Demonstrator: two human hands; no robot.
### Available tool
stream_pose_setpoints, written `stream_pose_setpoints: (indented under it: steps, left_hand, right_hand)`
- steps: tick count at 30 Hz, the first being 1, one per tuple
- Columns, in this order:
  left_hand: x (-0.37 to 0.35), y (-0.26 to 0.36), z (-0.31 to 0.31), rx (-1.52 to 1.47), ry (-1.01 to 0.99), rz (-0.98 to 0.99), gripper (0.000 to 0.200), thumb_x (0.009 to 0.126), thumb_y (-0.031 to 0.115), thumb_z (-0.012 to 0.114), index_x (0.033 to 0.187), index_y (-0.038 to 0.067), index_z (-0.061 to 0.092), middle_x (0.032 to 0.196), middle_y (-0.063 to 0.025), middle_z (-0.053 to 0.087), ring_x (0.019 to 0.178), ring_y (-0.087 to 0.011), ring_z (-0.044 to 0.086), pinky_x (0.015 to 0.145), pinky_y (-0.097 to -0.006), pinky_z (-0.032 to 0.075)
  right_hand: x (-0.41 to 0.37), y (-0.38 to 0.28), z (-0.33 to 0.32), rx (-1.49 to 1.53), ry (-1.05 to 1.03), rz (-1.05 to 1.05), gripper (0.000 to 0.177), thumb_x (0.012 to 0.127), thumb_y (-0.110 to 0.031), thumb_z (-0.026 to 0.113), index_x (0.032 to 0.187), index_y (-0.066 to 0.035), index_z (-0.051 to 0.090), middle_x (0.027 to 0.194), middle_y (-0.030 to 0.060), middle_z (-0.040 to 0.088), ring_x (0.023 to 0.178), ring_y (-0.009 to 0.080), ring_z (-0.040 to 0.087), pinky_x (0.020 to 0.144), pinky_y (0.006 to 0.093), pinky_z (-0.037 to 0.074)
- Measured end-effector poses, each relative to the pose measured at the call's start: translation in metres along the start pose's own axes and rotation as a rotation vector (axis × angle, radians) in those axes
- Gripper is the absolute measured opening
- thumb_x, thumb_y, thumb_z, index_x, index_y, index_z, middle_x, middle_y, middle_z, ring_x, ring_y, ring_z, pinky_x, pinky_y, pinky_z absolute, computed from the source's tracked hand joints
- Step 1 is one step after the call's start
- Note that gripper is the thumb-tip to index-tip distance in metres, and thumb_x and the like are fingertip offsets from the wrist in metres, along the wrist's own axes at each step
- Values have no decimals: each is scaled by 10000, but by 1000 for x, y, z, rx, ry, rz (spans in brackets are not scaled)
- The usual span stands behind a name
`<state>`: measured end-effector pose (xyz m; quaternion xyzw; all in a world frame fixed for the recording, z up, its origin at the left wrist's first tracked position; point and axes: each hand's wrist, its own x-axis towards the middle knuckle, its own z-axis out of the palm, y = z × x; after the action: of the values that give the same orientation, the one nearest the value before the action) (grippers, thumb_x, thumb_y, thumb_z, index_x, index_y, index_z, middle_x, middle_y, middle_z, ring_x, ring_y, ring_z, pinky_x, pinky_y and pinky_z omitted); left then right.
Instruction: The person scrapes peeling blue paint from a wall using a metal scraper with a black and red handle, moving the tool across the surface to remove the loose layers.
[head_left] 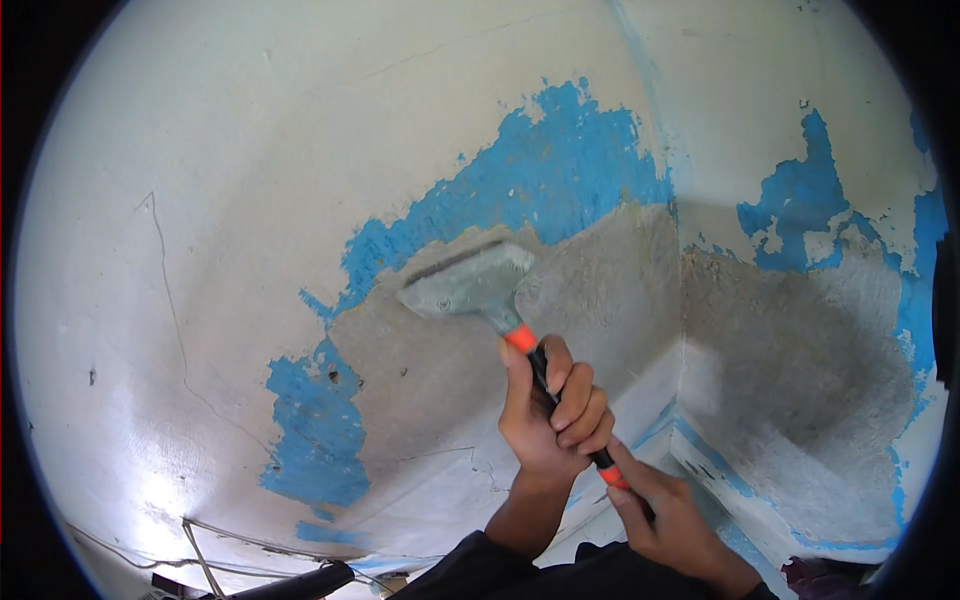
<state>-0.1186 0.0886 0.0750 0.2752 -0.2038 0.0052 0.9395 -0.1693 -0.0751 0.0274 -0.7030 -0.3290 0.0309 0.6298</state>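
Both my hands grip a wide-bladed metal scraper (468,281) with a black handle and orange bands. My left hand (553,415) is closed round the upper handle just below the orange collar. My right hand (672,522) holds the handle's lower end near the second orange band. The blade's edge lies against the wall where blue paint (545,170) meets bare grey plaster (590,290).
The white-painted wall (230,200) has cracks and a second blue patch (318,425) at lower left. A corner runs down at the right, with a side wall (800,340) also scraped to grey plaster. Thin wires (200,545) and a dark bar (305,582) lie at the bottom left.
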Motion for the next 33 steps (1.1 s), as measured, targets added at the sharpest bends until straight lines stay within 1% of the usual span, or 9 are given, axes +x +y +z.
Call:
stream_pose_setpoints:
  steps: [2, 5, 8, 11, 14, 18, 24, 27, 33]
  left_hand:
    - [-6, -3, -7, 9, -16, 9, 490, 1014, 560, 231, 837, 132, 391, 538, 22, 352, 353, -60, 265, 300, -240, 233]
    - [7, 8, 10, 24, 45, 16, 497, 1012, 564, 231, 836, 128, 390, 535, 21, 351, 350, -60, 261, 300, -241, 233]
    - [12, 13, 16, 9, 15, 10, 502, 1011, 566, 229, 838, 123, 390, 536, 20, 356, 351, -61, 264, 300, -240, 223]
    - [-8, 4, 6, -20, 31, 24, 502, 1012, 565, 226, 839, 122, 390, 541, 18, 364, 358, -61, 273, 303, -239, 220]
    - [-6, 5, 3, -7, 2, 28, 500, 1012, 565, 228, 840, 124, 390, 541, 19, 365, 359, -60, 273, 306, -238, 224]
    - [6, 6, 16, -22, 19, 37, 503, 1009, 571, 231, 839, 125, 390, 538, 18, 365, 356, -62, 273, 305, -239, 235]
    - [-3, 0, 8, -18, 37, 40, 501, 1007, 577, 228, 835, 133, 387, 535, 25, 360, 353, -59, 277, 308, -231, 246]
    - [9, 4, 18, -8, 36, 48, 509, 1002, 586, 232, 831, 131, 386, 531, 24, 361, 350, -62, 278, 306, -233, 244]
    - [-4, 2, 11, 7, 63, 51, 503, 1010, 572, 219, 826, 134, 387, 528, 25, 362, 347, -59, 271, 298, -238, 230]
  right_hand:
    - [-3, 4, 5, 61, -2, 48, 500, 925, -69, 579, 1404, -22, 440, 847, 185, 645, 682, 274, 648, 628, 348, 512]
    - [11, 0, 4, 7, 53, -96, 503, 925, -78, 582, 1403, -15, 437, 856, 190, 646, 705, 277, 659, 654, 350, 519]
    - [15, -19, -5, 55, -9, 19, 462, 912, -67, 577, 1345, 58, 473, 845, 183, 645, 649, 189, 599, 633, 306, 487]
    - [1, -14, 2, 22, -9, 32, 462, 913, -62, 573, 1350, 50, 474, 806, 172, 630, 623, 191, 583, 608, 305, 477]
    - [4, -6, 6, -18, 42, -45, 466, 907, -56, 577, 1349, 49, 477, 785, 170, 618, 613, 193, 578, 598, 307, 473]
    - [13, -26, -11, -48, -20, 72, 474, 892, -60, 592, 1339, 54, 485, 788, 181, 616, 624, 206, 589, 610, 312, 478]
    - [6, -11, -3, -47, 20, -4, 476, 896, -70, 589, 1343, 54, 483, 787, 174, 614, 618, 207, 579, 604, 312, 464]
    - [13, -28, -17, -52, -21, 109, 469, 893, -68, 594, 1333, 58, 490, 825, 183, 632, 639, 211, 593, 620, 316, 473]
    - [1, -10, -3, -28, -30, 57, 477, 895, -71, 597, 1344, 47, 486, 788, 172, 626, 607, 207, 563, 599, 328, 466]
